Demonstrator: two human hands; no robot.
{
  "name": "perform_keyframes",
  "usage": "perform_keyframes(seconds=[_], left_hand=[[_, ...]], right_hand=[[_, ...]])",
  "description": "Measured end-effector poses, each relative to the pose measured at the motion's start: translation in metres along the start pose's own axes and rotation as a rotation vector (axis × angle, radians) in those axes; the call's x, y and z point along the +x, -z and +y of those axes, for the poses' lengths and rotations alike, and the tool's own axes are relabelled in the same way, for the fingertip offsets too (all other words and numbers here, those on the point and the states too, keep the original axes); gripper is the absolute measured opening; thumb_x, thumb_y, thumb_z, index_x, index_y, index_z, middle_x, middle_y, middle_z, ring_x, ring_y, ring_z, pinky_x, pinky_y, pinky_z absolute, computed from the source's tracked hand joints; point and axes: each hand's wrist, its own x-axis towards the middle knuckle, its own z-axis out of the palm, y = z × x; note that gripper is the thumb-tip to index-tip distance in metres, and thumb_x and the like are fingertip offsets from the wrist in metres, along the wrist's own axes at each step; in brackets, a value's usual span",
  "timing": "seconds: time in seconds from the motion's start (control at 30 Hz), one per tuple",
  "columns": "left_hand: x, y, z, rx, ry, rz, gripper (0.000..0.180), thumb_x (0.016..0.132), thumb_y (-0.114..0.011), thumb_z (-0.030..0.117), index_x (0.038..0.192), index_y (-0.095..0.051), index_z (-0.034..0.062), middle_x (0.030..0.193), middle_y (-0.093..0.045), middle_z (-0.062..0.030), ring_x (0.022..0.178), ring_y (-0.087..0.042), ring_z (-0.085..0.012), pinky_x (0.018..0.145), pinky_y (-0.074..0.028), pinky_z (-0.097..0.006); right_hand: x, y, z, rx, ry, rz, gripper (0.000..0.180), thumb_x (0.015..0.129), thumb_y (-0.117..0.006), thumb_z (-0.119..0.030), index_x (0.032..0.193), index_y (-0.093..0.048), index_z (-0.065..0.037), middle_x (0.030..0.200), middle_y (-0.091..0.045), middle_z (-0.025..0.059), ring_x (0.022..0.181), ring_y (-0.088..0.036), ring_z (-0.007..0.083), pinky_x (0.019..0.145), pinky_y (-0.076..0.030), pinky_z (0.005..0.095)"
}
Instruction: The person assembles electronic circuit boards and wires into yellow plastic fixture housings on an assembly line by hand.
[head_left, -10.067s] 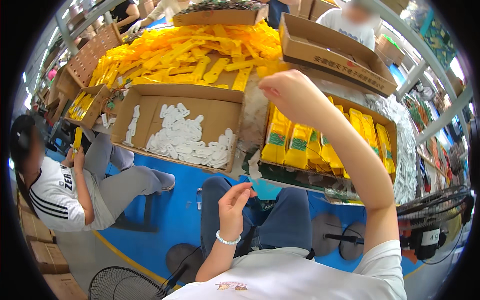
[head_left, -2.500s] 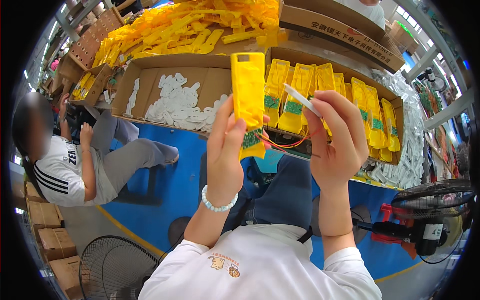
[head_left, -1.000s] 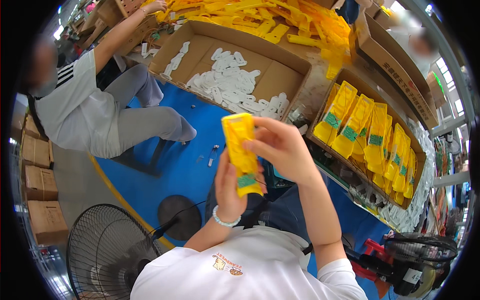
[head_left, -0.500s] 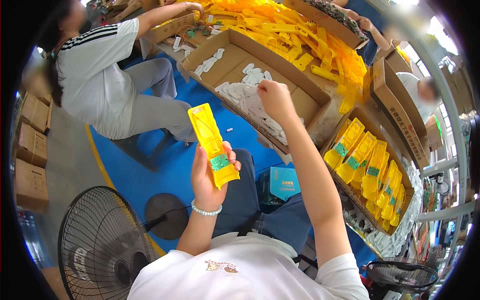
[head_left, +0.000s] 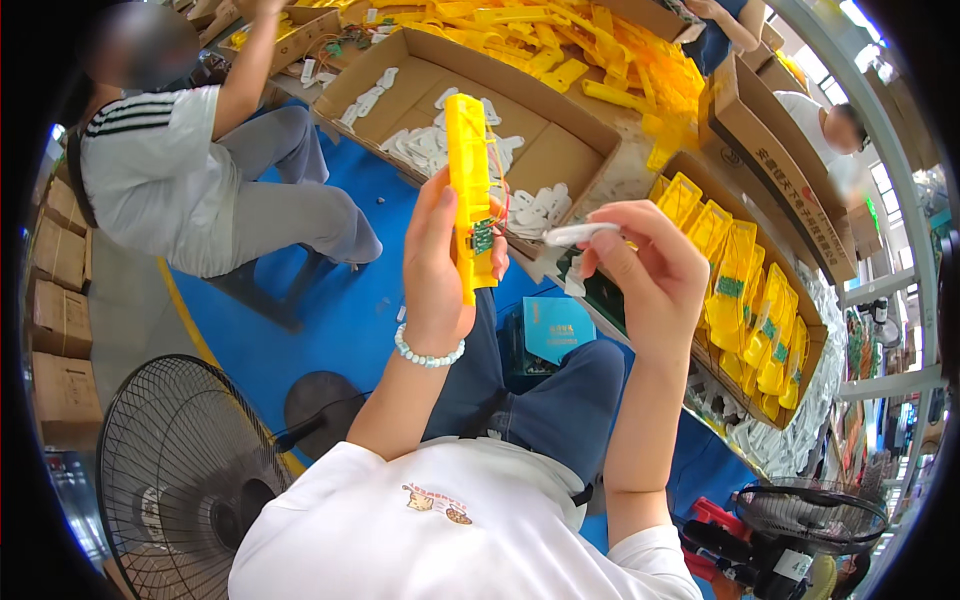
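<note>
My left hand [head_left: 437, 255] is closed round a long yellow plastic housing [head_left: 466, 190], held upright and turned partly edge-on. A small green circuit board [head_left: 482, 236] with thin red wires sits at its lower end. To the right, my right hand [head_left: 650, 262] pinches a small white oblong plastic piece [head_left: 580, 234] between thumb and fingers. The white piece is apart from the housing. Behind both hands stands a shallow cardboard box [head_left: 545, 150] with many similar white pieces [head_left: 420, 147] lying in it.
A carton of yellow housings with green boards [head_left: 735, 285] stands at the right. Loose yellow housings [head_left: 560, 50] heap on the far table. A black fan [head_left: 190, 480] is at lower left. A co-worker [head_left: 165, 170] sits at the left; a teal box [head_left: 557, 330] is by my knees.
My right hand has drawn back from the cardboard box with a white piece in it. My left hand has raised the housing, moved it rightward and turned it more edge-on.
</note>
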Motion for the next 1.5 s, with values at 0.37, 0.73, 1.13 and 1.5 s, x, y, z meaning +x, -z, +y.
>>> perform_keyframes(seconds=[0.37,0.73,1.13,1.5], left_hand=[[-0.024,-0.051,-0.022,0.3,0.029,-0.067,0.042,0.102,-0.044,0.03,0.135,-0.046,0.0045,0.094,-0.065,-0.0092,0.069,-0.061,-0.0097,0.05,-0.047,-0.021],[-0.036,-0.063,-0.047,0.562,-0.063,-0.049,0.043,0.103,-0.046,0.027,0.138,-0.048,0.002,0.101,-0.066,-0.0057,0.077,-0.06,-0.005,0.063,-0.049,-0.018],[-0.038,-0.052,-0.059,0.536,-0.074,-0.005,0.04,0.105,-0.04,0.022,0.137,-0.048,-0.0006,0.112,-0.063,-0.0065,0.086,-0.06,-0.0056,0.068,-0.049,-0.019],[-0.039,-0.05,-0.057,0.587,-0.084,-0.086,0.042,0.104,-0.04,0.025,0.136,-0.046,-0.0017,0.104,-0.064,-0.0085,0.086,-0.062,-0.0111,0.073,-0.051,-0.024]], right_hand=[[-0.033,0.017,-0.005,-0.275,0.195,-0.02,0.018,0.081,-0.067,0.006,0.098,-0.069,0.002,0.086,-0.067,0.0106,0.075,-0.069,0.0193,0.066,-0.055,0.0257],[-0.036,0.03,0.0,-0.415,0.326,0.004,0.026,0.076,-0.069,0.006,0.101,-0.07,-0.001,0.083,-0.066,0.0102,0.074,-0.067,0.0213,0.061,-0.052,0.0259],[-0.039,0.018,0.002,-0.081,-0.186,0.166,0.016,0.083,-0.067,0.001,0.097,-0.064,0.006,0.08,-0.068,0.0103,0.067,-0.066,0.0131,0.06,-0.055,0.0262],[-0.032,0.019,0.008,0.085,-0.24,0.139,0.013,0.08,-0.07,0.0,0.091,-0.064,0.006,0.073,-0.067,0.01,0.056,-0.061,0.0106,0.054,-0.05,0.0214]])
